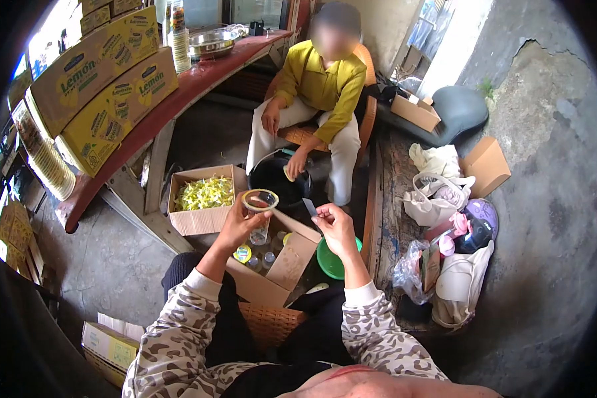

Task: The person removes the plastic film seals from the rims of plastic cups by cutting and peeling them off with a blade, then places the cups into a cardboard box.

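Raised at the centre, my left hand (240,229) grips a clear plastic cup (259,200) with a yellow rim, its mouth tilted toward me. To its right, my right hand (337,229) pinches a small grey blade-like piece (310,207). The cup and the piece are apart. Below them is an open cardboard box (292,262) with several cups inside, one with a yellow lid (243,253). A green basin (339,257) stands under my right hand. Behind my left hand, a box of yellow-green strips (204,194) is in view.
Across from me a person (325,86) sits in a chair, one hand holding a small round item over a black bucket (280,178). Lemon cartons (109,63) and stacked cups stand on a red-edged counter (199,73) at left. Bags (438,199) and a helmet (482,222) lie at right.
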A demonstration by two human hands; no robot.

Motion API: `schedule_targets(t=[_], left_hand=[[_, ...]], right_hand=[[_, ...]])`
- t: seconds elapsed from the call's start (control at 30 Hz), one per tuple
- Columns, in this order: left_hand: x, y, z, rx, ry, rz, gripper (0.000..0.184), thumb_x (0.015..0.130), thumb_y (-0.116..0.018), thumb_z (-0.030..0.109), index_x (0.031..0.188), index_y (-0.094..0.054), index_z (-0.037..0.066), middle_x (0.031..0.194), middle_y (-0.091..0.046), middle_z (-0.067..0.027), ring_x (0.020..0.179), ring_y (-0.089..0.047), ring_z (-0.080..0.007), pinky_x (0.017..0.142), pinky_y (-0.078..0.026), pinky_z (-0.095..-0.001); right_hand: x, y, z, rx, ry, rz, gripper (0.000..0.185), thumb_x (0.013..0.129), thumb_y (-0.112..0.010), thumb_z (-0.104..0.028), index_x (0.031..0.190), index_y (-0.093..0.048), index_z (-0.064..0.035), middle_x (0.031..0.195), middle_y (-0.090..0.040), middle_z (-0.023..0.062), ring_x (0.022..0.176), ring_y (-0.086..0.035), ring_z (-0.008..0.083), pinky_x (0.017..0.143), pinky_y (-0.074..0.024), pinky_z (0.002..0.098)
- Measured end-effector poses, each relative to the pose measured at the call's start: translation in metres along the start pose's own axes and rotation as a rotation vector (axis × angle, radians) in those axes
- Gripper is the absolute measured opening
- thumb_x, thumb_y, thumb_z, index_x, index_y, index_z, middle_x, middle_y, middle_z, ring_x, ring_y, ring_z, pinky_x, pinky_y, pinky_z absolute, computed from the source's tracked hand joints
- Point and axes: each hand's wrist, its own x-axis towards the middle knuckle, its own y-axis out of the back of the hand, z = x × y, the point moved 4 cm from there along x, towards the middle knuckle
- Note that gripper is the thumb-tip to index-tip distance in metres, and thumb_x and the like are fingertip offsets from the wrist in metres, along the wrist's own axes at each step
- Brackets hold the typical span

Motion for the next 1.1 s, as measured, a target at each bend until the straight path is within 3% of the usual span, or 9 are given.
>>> schedule_targets(t=[0.17,0.4,0.53,0.73,0.87,1.1], left_hand=[[0.0,-0.002,-0.005,0.004,0.018,-0.004,0.055,0.087,-0.076,0.024,0.128,-0.047,0.001,0.106,-0.061,-0.0054,0.091,-0.058,-0.0101,0.079,-0.051,-0.0273],[0.004,-0.007,-0.007,-0.004,0.035,-0.021,0.059,0.088,-0.075,0.021,0.134,-0.044,0.0,0.11,-0.06,-0.0084,0.092,-0.06,-0.0135,0.081,-0.051,-0.0291],[0.006,-0.005,-0.013,0.041,0.027,-0.016,0.06,0.083,-0.079,0.018,0.131,-0.047,0.0,0.109,-0.06,-0.0086,0.093,-0.061,-0.0148,0.08,-0.051,-0.0285],[0.005,-0.012,-0.002,0.072,0.051,-0.005,0.056,0.079,-0.083,0.02,0.123,-0.055,0.0,0.102,-0.06,-0.0055,0.092,-0.059,-0.0123,0.078,-0.05,-0.0266],[0.008,-0.009,-0.008,0.313,-0.115,0.033,0.051,0.07,-0.088,0.022,0.104,-0.057,0.001,0.101,-0.06,-0.0075,0.091,-0.059,-0.0153,0.081,-0.05,-0.0291],[-0.001,-0.019,0.017,0.446,-0.191,0.115,0.058,0.069,-0.088,0.021,0.11,-0.053,-0.001,0.101,-0.061,-0.0114,0.091,-0.062,-0.0181,0.082,-0.051,-0.0318]], right_hand=[[-0.003,-0.001,-0.013,0.01,-0.047,-0.019,0.019,0.082,-0.072,0.001,0.1,-0.066,0.0,0.083,-0.068,0.0086,0.072,-0.063,0.0142,0.068,-0.0513,0.0277],[-0.002,0.001,-0.021,-0.009,0.027,-0.029,0.016,0.081,-0.071,0.003,0.096,-0.066,0.0011,0.085,-0.067,0.0109,0.072,-0.065,0.0163,0.068,-0.0525,0.0285],[-0.004,0.001,-0.026,-0.03,0.128,0.013,0.015,0.079,-0.071,0.004,0.092,-0.066,-0.0003,0.082,-0.064,0.0106,0.068,-0.064,0.0188,0.064,-0.0512,0.0306],[-0.006,-0.003,-0.032,0.031,0.115,-0.006,0.011,0.081,-0.07,0.004,0.09,-0.064,0.0006,0.083,-0.063,0.0089,0.068,-0.063,0.0174,0.064,-0.0512,0.0287],[-0.008,-0.006,-0.04,0.031,0.14,0.017,0.01,0.083,-0.07,0.004,0.091,-0.064,0.0006,0.085,-0.063,0.0094,0.07,-0.064,0.0167,0.064,-0.0521,0.0284],[-0.018,-0.019,-0.062,-0.006,0.215,0.035,0.012,0.082,-0.069,0.004,0.092,-0.065,-0.0015,0.087,-0.063,0.0088,0.071,-0.064,0.0202,0.064,-0.0529,0.0302]])
